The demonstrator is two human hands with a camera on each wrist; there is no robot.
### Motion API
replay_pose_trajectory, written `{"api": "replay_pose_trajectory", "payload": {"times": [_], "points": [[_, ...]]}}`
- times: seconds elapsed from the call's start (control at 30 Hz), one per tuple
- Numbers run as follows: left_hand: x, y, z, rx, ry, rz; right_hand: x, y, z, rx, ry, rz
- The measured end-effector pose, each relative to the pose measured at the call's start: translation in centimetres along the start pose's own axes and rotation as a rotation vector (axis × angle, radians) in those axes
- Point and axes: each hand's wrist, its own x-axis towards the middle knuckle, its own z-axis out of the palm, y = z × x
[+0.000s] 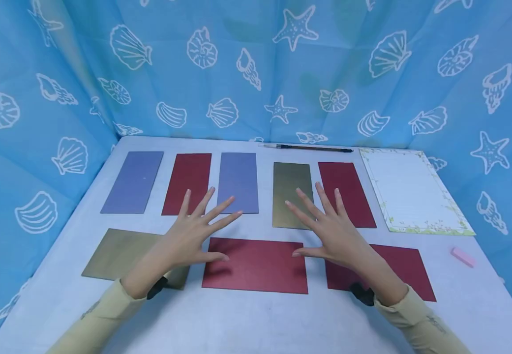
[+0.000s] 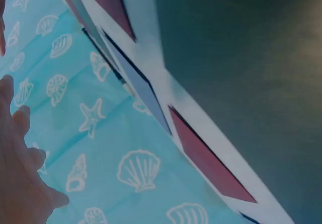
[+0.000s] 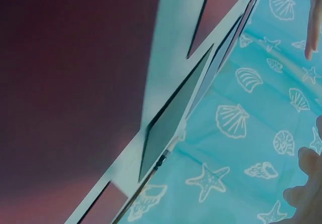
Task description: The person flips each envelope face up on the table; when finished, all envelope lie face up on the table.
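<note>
In the head view my left hand, fingers spread wide and palm down, hovers between the gold card at the front left and the back row. My right hand mirrors it, fingers splayed over the edge of a back gold card. Both hold nothing. Between the thumbs lies the front middle red card. Another red card is partly covered by my right forearm. Behind my left fingers are a red card and a purple card.
A second purple card lies back left, and a red card back right. Beyond it is a bordered white paper sheet, with a pink eraser in front. A thin brush-like pen lies along the back edge by the shell-print curtain.
</note>
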Motion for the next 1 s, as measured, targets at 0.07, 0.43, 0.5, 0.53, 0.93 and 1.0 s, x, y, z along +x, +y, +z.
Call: {"api": "replay_pose_trajectory", "payload": {"times": [0.07,0.43,0.5,0.53,0.93,1.0], "points": [[-0.5,0.0,0.1,-0.012,-0.001,-0.011,0.3,-0.3,0.2,-0.001,-0.006,-0.006],[-3.8,-0.5,-0.1,-0.013,0.010,-0.079,2.9,-2.2,0.9,0.062,-0.022,-0.070],[-4.4,-0.6,-0.3,-0.019,0.017,-0.092,3.4,-2.5,0.9,0.062,-0.019,-0.091],[-4.7,-0.7,-0.4,-0.020,0.018,-0.099,3.7,-2.6,0.9,0.065,-0.019,-0.099],[-8.1,-1.8,-1.2,-0.027,0.011,-0.178,6.2,-4.8,1.0,0.060,-0.044,-0.151],[-8.6,-2.0,-1.3,-0.028,0.016,-0.189,6.8,-5.2,1.0,0.064,-0.042,-0.164]]}}
